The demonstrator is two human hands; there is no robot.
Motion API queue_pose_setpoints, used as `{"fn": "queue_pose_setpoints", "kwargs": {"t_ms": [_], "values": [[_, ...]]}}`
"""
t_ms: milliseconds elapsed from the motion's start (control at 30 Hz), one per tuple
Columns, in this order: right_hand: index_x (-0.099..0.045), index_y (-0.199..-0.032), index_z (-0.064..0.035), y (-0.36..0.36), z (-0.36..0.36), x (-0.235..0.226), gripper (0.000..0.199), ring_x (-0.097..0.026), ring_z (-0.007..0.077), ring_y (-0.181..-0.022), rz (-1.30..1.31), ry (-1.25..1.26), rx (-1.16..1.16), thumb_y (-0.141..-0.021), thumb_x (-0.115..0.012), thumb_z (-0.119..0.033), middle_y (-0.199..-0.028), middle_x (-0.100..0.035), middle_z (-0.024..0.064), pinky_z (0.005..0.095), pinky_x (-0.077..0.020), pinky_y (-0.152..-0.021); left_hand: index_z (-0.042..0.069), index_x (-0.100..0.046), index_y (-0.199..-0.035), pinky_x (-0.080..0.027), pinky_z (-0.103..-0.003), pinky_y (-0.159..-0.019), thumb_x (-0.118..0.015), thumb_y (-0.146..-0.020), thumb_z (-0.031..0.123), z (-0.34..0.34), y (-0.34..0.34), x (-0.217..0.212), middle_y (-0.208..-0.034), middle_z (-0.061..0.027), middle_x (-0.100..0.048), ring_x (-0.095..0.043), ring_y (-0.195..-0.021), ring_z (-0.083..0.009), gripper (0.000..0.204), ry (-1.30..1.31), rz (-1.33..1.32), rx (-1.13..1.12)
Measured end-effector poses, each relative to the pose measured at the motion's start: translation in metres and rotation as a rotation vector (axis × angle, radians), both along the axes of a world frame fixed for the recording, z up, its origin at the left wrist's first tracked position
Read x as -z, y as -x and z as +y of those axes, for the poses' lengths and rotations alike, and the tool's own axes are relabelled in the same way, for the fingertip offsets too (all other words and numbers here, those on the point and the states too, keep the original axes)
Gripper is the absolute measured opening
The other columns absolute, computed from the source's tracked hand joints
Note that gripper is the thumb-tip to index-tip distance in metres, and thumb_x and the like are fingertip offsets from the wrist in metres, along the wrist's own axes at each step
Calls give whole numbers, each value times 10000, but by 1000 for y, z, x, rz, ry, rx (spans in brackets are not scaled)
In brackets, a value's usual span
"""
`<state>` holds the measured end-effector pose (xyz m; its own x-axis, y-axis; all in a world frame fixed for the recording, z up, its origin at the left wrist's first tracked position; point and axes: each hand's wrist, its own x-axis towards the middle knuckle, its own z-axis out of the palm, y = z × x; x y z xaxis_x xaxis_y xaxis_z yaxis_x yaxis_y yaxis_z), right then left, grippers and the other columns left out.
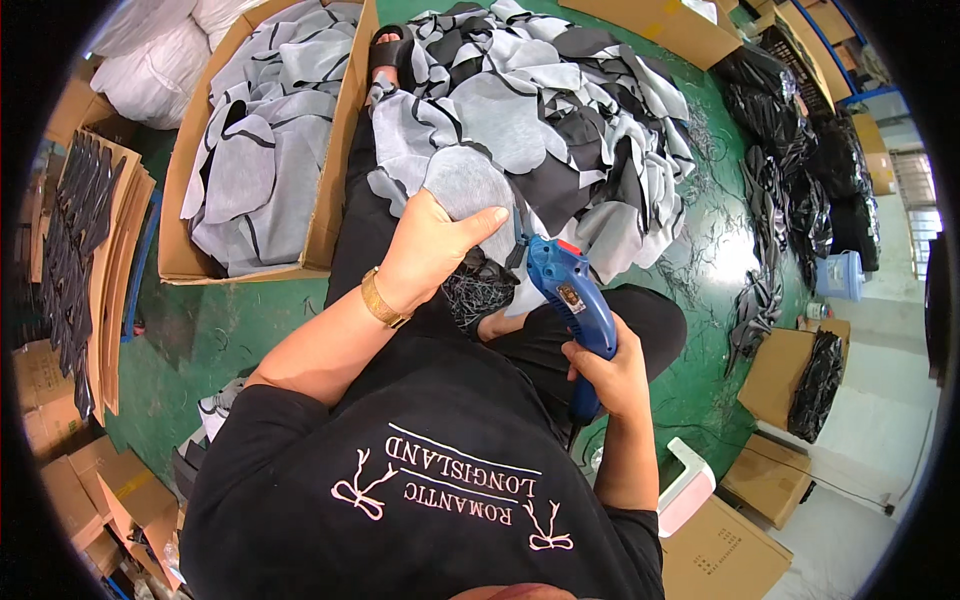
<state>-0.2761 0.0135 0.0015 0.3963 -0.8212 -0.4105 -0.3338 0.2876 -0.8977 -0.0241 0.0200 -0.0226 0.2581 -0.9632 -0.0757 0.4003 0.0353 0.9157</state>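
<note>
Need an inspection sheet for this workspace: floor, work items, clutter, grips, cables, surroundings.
Surface: green floor, with thread scraps right of the pile.
Work items: grey fabric-like piece; blue handheld tool, its tip near that piece, contact unclear; grey-and-black pile ahead; open cardboard box of similar pieces at left.
Clutter: black plastic bags at right; white sacks upper left.
Left grip: closed on the grey piece.
Right grip: wrapped around the tool's handle.
Cables: dark cord end at lower right; link to the tool not traceable.
Surroundings: white wall at right.
</note>
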Motion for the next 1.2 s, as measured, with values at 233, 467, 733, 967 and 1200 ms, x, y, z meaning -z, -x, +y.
{"fn": "queue_pose_setpoints", "kwargs": {"t_ms": [233,467,733,967,1200], "values": [[-572,-1052,32,-1,-3,-4,365,-565,110,-555,14,-16,-10,-721,-702,-50,-734,-593,47,260,-464,-514,16,-627,-1028,-475,-273,-812,-714,-810,57,3,3,-1,-960,-10,-646,-598,-868,-104,239,-8,-38,14],[-571,-1032,34,-1,-6,-4,345,-559,113,-550,-37,-55,-17,-720,-697,-45,-727,-588,50,262,-465,-508,3,-631,-1008,-488,-268,-759,-680,-816,41,6,2,4,-929,-10,-646,-594,-834,-89,201,1,-142,50],[-566,-983,27,-22,-35,-1,334,-566,108,-582,-225,61,166,-727,-749,-86,-758,-604,36,247,-468,-548,23,-606,-1111,-482,-278,-842,-663,-828,15,9,15,3,-1011,-17,-651,-600,-938,-106,289,-7,55,201],[-575,-949,7,-63,-47,-2,441,-587,103,-701,-70,337,78,-627,-830,-154,-773,-625,38,266,-495,-649,24,-599,-1148,-483,-259,-833,-641,-865,42,13,19,17,-1041,-12,-652,-607,-939,-93,287,-43,111,418],[-574,-984,1,-58,-44,13,456,-585,100,-673,-76,263,60,-629,-824,-136,-770,-612,27,262,-492,-631,34,-595,-1130,-489,-287,-819,-689,-835,80,-10,20,-3,-1034,-38,-649,-615,-918,-132,312,-117,279,309]]}}
